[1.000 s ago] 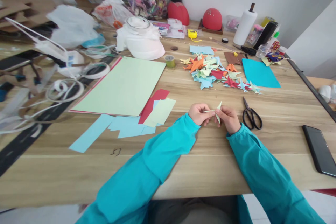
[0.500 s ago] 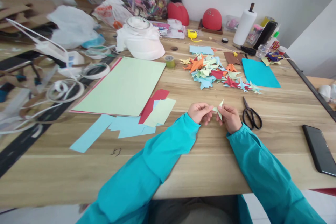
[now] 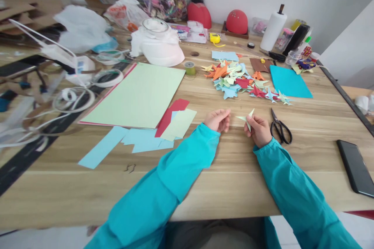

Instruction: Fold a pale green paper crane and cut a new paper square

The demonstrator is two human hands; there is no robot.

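A small pale green origami crane [image 3: 248, 120] with pointed tips is pinched between the thumb and fingers of my right hand [image 3: 259, 129]. To its left, apart from the paper, my left hand [image 3: 217, 120] is closed, thumb against the curled fingers, with nothing visible in it. Black-handled scissors [image 3: 281, 128] lie just right of my right hand. Beyond both hands spreads a pile of folded paper cranes [image 3: 230, 79] in orange, red, green and blue.
Green and red paper strips [image 3: 179, 126] and blue strips [image 3: 102, 148] lie left of my hands, near large green sheets [image 3: 137, 95]. A phone [image 3: 355, 167] lies at the right. A thread spool [image 3: 189, 68], turquoise paper [image 3: 290, 81] and coiled cables [image 3: 73, 99] are farther out.
My left hand has let go of the pale green crane and drawn back to the left. My right hand keeps the crane and has shifted slightly right.
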